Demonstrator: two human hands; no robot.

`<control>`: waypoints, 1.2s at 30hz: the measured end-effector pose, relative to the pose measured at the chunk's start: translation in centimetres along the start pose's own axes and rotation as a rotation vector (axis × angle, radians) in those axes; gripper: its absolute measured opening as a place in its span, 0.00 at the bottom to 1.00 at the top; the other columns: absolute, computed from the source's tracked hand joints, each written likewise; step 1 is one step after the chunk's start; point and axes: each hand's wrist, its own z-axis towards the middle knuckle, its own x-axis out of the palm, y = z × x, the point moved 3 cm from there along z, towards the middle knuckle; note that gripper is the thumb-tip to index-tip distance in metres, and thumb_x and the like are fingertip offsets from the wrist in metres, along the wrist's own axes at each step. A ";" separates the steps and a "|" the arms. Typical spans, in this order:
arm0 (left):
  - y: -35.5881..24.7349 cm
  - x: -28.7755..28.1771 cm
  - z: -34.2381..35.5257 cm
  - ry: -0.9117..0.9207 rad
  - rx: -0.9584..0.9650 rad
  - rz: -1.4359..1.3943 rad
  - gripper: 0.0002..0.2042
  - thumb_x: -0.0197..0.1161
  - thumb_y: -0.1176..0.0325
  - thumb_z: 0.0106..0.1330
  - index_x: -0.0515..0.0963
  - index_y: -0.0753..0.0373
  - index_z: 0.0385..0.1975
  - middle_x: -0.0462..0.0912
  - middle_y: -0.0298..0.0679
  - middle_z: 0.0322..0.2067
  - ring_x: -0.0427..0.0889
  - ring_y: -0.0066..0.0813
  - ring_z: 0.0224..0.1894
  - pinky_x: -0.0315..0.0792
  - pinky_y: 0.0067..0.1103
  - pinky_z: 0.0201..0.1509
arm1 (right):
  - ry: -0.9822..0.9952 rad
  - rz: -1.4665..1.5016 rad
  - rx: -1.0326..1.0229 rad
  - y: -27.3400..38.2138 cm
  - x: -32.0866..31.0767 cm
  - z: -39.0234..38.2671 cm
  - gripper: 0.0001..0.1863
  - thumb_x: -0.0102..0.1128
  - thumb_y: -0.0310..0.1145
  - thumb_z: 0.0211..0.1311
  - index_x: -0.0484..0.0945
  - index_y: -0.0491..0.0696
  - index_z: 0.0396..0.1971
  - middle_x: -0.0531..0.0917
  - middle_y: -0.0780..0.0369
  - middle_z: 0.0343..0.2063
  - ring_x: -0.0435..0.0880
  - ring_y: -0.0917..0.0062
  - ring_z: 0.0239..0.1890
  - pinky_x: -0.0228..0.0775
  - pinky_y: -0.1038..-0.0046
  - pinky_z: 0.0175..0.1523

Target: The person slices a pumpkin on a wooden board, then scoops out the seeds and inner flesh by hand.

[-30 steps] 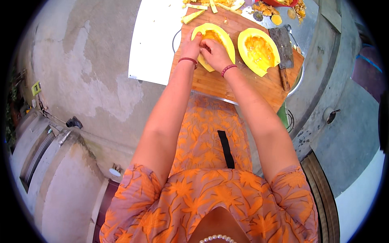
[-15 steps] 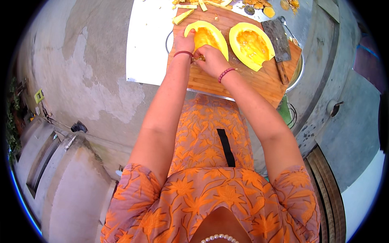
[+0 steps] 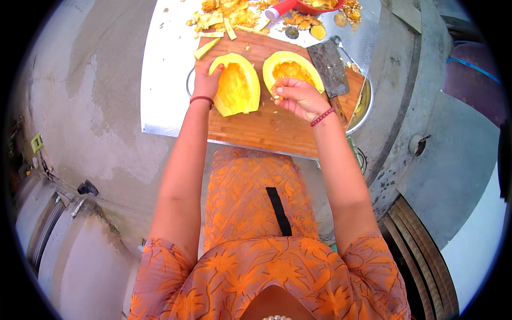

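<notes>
The left hand (image 3: pixel 205 81) steadied a scooped yellow squash half (image 3: pixel 234 85) on the wooden cutting board (image 3: pixel 261 128). The right hand (image 3: pixel 298 97), fingers pinched on pulp, was held beside the second seeded half (image 3: pixel 290 68); discarding seemed due.

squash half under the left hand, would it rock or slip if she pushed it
The squash half lies cut side up on its rounded skin on the wooden board, so it would probably rock. The left hand steadies its rim. Its hollow looks wet and stringy, so likely slippery inside; the rind looks stiff.
</notes>
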 end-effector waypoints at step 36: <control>-1.8 16.6 -9.3 0.067 -0.179 -0.726 0.38 0.52 0.85 0.64 0.48 0.58 0.75 0.66 0.45 0.65 0.68 0.32 0.65 0.65 0.26 0.67 | -0.213 -1.676 -0.776 1.2 -1.9 2.8 0.11 0.58 0.24 0.60 0.80 0.42 0.42 0.82 0.52 0.42 0.79 0.55 0.48 0.72 0.60 0.55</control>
